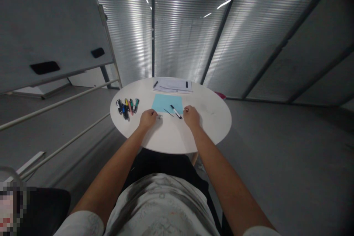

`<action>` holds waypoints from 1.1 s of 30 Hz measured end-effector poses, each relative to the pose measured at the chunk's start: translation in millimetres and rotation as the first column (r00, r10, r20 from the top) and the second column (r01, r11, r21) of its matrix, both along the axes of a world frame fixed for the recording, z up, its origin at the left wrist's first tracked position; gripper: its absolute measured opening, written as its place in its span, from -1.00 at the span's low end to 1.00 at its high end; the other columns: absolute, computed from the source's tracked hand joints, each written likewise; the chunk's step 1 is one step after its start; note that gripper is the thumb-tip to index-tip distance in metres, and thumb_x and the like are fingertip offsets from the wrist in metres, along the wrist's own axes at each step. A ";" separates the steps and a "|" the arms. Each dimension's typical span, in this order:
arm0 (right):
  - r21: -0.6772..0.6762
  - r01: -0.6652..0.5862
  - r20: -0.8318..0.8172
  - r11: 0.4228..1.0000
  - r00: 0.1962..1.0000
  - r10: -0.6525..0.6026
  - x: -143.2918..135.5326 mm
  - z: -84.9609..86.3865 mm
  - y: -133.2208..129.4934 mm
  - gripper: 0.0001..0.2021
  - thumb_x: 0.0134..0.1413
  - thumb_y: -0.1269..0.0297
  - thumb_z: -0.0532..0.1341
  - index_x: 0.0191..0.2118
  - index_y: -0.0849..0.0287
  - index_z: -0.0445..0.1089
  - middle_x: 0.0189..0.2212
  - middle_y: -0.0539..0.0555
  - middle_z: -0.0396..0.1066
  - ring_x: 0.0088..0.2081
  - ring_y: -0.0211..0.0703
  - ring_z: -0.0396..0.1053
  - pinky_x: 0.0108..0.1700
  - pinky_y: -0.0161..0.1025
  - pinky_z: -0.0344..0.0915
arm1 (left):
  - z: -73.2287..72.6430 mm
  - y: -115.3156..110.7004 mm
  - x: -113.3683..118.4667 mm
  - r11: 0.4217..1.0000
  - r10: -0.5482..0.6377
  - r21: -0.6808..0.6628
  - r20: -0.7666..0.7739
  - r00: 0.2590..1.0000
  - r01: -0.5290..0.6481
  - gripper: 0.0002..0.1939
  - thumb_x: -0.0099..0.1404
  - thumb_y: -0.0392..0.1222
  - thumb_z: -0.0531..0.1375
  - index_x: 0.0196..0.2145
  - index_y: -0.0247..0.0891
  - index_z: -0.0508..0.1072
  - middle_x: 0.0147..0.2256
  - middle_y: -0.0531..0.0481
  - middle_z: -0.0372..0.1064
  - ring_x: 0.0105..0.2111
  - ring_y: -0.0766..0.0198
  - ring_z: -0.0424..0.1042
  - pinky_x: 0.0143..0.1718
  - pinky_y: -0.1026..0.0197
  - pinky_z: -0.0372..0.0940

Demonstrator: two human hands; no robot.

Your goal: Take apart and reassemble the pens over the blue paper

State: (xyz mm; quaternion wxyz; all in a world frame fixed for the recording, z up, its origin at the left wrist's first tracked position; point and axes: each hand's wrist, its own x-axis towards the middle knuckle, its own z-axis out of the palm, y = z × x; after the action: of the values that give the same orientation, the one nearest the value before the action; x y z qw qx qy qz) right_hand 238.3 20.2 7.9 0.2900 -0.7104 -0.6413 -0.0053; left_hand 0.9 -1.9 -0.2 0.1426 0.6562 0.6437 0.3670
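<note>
My left hand [148,118] is closed near the front left corner of a light blue sheet [166,101] on the white round table. A small greyish piece [159,116] shows by its fingertips; whether the hand grips it I cannot tell. Closed too, my right hand [191,117] rests at the sheet's right front corner, and what its fingers hold is too small to make out. Between the hands lies a white marker [176,111] with black ends, slanted over the sheet's front edge. Beside it is a thin dark stick [168,112], perhaps a pen refill.
Several pens and markers [127,107] lie in a group on the table's left. A stack of white papers [173,85] sits at the far edge. A whiteboard frame [83,90] stands to the left. At lower left are a black chair [52,210] and a blurred-out person.
</note>
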 end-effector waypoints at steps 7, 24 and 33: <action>-0.013 -0.230 0.147 0.973 0.962 0.229 -7.6 5.8 -11.5 -0.64 0.30 0.17 0.03 0.14 0.04 0.34 -0.01 0.16 0.38 0.01 -0.03 0.26 0.04 -0.16 0.16 | 3.3 -3.0 1.1 1.000 -0.004 -0.016 -0.001 1.000 0.004 -0.70 0.25 -0.21 0.03 -0.37 -0.27 0.57 -0.34 -0.08 0.52 -0.29 0.21 0.43 -0.24 0.21 0.22; -0.086 -0.425 0.242 0.901 0.868 0.433 -10.4 5.9 -14.9 -0.68 0.31 0.20 0.03 0.05 -0.02 0.45 0.05 0.08 0.38 0.07 -0.05 0.19 0.11 -0.12 0.13 | 1.8 -0.4 0.4 1.000 -0.013 -0.020 -0.011 1.000 0.013 -0.69 0.25 -0.21 0.03 -0.35 -0.28 0.57 -0.34 -0.09 0.53 -0.28 0.20 0.43 -0.23 0.22 0.22; -0.107 -0.371 0.258 0.923 0.886 0.386 -10.0 4.3 -13.7 -0.68 0.28 0.20 0.07 0.04 0.04 0.45 0.02 0.14 0.40 0.05 0.01 0.21 0.07 -0.09 0.16 | 4.2 -2.7 1.7 1.000 -0.007 -0.019 0.006 1.000 0.007 -0.70 0.24 -0.23 0.03 -0.36 -0.28 0.58 -0.34 -0.10 0.53 -0.29 0.20 0.42 -0.24 0.22 0.22</action>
State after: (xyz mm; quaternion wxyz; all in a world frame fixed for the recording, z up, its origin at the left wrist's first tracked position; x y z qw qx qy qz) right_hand 228.3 6.5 12.3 0.1740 -0.5718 -0.8012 -0.0296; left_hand 2.5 -4.6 4.1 0.1521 0.6560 0.6444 0.3624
